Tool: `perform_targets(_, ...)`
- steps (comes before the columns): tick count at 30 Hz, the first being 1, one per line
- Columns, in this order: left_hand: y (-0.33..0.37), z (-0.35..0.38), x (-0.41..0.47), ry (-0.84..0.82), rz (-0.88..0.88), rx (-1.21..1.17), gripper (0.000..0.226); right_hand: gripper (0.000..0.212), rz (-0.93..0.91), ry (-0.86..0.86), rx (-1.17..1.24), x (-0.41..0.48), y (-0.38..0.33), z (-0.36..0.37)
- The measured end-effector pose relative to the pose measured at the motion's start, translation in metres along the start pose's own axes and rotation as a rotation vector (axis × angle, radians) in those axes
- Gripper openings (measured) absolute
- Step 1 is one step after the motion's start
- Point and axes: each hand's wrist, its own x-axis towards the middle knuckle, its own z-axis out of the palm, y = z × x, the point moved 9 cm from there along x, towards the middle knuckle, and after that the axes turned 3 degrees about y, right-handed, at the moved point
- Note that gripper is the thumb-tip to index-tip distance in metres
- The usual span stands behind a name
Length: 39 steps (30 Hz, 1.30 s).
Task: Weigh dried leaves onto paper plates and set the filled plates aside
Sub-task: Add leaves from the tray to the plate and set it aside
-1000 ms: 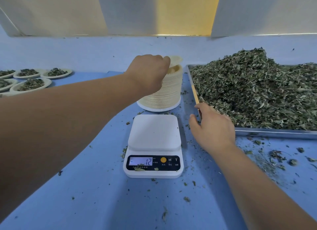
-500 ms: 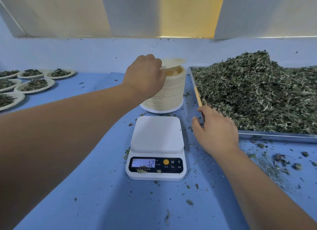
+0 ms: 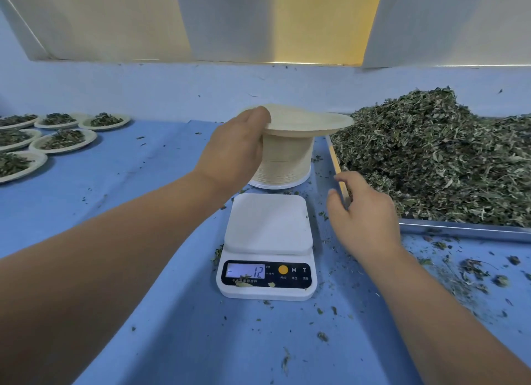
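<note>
While the left hand (image 3: 238, 151) grips a single paper plate (image 3: 310, 123) by its left rim, fingers curled round the edge, the plate hangs roughly level above the stack of empty plates (image 3: 287, 160) at the far side of the scale (image 3: 268, 291), and looks to be lifted clear of it. The right hand (image 3: 365, 212) hovers with fingers loosely spread and holds nothing, just beside the near left corner of the metal tray (image 3: 459, 230); whether it touches the rim I cannot tell. The tray carries a high heap of dried leaves (image 3: 431, 154), to the right of the scale. The weighing pan (image 3: 268, 223) is bare, and the display (image 3: 247, 271) reads minus twelve, a sign, I judge, that the scale is zeroed for a plate's weight. Several filled plates (image 3: 63, 138) lie in rows at the far left of the blue worktop (image 3: 143, 327), well apart from the scale.

By my judgement the step in hand is fetching a fresh plate for the next portion. The next move calls for bringing the plate toward the body and down, setting it flat and centred on the pan, then checking that the reading comes near zero. After that the right hand is well placed to take a pinch of leaves from the heap's near edge.
</note>
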Motion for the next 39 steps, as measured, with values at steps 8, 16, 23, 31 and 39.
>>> perform_targets(8, -0.023, -0.030, -0.064, 0.282, -0.141, -0.352, 0.030, 0.024, 0.474, 0.042, 0.881, 0.004, 0.007, -0.002)
perform_targets(16, -0.053, -0.001, -0.110, 0.062, -0.565, -0.846, 0.041, 0.016, 0.576, -0.294, 0.910, -0.005, -0.005, 0.027)
perform_targets(23, -0.085, 0.016, -0.140, -0.032, -0.944, -1.115, 0.064, 0.015, 0.527, -0.384, 0.743, -0.013, -0.009, 0.041)
perform_targets(31, -0.089, 0.018, -0.146, 0.011, -0.978, -1.058, 0.056, 0.009, 0.368, -0.336, 0.369, -0.010, -0.003, 0.029)
perform_targets(39, -0.093, 0.025, -0.154, -0.017, -1.011, -0.948, 0.049, 0.017, -0.026, -0.079, 0.043, -0.001, -0.024, -0.003)
